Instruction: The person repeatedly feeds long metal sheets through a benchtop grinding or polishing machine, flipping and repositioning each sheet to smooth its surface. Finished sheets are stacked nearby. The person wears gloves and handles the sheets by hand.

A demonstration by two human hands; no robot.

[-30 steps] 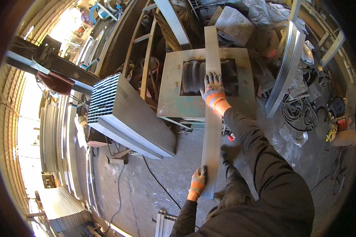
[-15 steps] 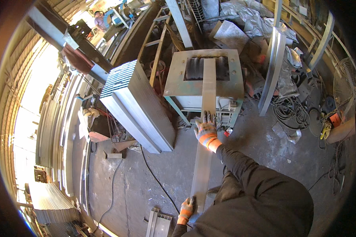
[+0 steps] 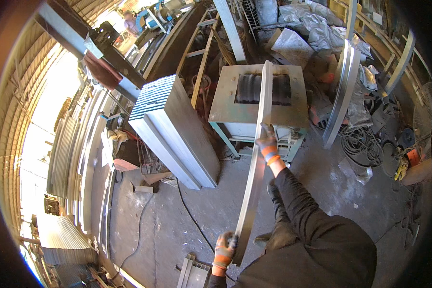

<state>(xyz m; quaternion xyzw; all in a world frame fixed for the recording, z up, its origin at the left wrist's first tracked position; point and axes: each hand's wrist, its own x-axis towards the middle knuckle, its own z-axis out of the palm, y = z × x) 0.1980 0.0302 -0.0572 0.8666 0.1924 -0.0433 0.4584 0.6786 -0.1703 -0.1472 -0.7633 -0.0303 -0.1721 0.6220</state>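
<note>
A long metal profile (image 3: 254,180), turned on its narrow side, runs from near my body up over a grey-green machine (image 3: 225,96). Its far end lies above the dark ribbed roller (image 3: 249,89) in the machine's top opening; whether it touches the roller I cannot tell. My right hand (image 3: 268,142), in an orange and grey work glove, grips the profile at mid-length, just before the machine's near edge. Closed round the near end is my gloved left hand (image 3: 223,250), its far-side fingers partly hidden by the metal.
A tall bundle of stacked profiles (image 3: 177,129) stands left of the machine. Short profile pieces (image 3: 193,272) lie by my left hand. A black cable (image 3: 192,218) crosses the floor. Coiled cables (image 3: 361,146) and a steel post (image 3: 342,96) are at the right. Another person (image 3: 130,23) is far back.
The profile has turned from its broad flat face onto its narrow side. My right hand has gone from lying flat on top to gripping it. The view has shifted slightly.
</note>
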